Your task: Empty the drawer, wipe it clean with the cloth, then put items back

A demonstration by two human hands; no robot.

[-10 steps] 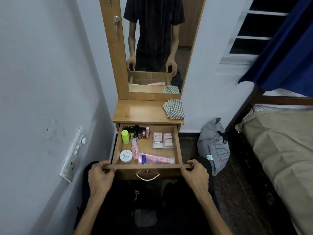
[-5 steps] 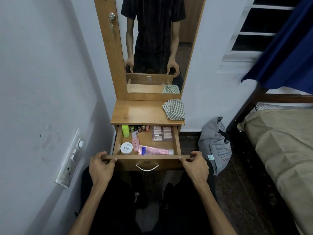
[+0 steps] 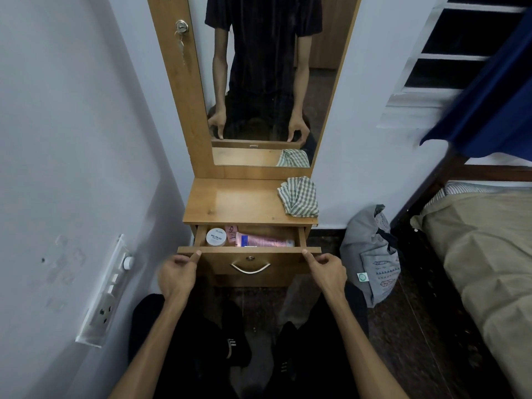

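Wooden dressing unit [image 3: 230, 204] against wall, mirror above. Top surface bare wood – crumpled green-checked cloth [image 3: 299, 197] at right rear corner, slightly over right edge. Drawer [image 3: 250, 264] below top, only partly open; inside on drawer floor: white round nail-polish jar [image 3: 216, 237] at left, small pink bottle [image 3: 231, 233] just beside it, pink tube [image 3: 263, 241] lying flat along front. Dark floor [image 3: 403, 335] – grey printed bag [image 3: 370, 254] standing right of unit, against wall.
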